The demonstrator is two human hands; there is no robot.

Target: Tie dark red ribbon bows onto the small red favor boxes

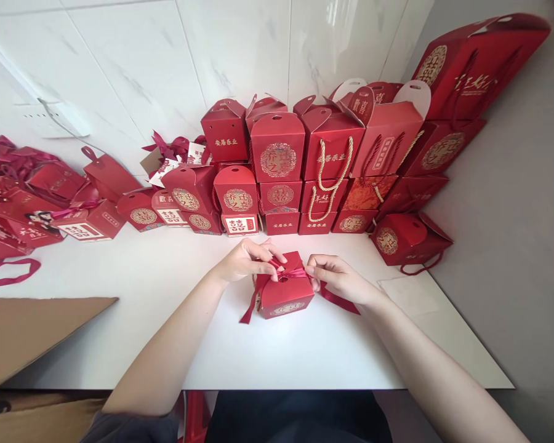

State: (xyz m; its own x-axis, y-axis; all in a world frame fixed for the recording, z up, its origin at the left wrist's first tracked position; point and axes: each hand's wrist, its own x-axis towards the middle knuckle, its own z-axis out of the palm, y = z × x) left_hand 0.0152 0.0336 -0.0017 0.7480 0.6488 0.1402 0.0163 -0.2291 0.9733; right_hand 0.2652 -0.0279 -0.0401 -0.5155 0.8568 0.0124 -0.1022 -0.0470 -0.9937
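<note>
A small red gift box (288, 300) with a gold pattern on its front stands on the white table before me. A dark red ribbon (341, 300) runs across its top, one tail hanging at the left and the other trailing to the right. My left hand (253, 259) is over the box's top left, thumb and fingers pinched on the ribbon near the middle. At the right side of the box, my right hand (335, 275) is closed with the ribbon between thumb and fingers. The fingers partly hide the ribbon's crossing on top.
Stacked red gift boxes (277, 147) line the tiled wall, some with rope handles. More ribboned boxes (32, 197) pile up at the left. A brown cardboard piece (41, 326) covers the table's left front. One red box (409, 240) stands near the grey wall at right.
</note>
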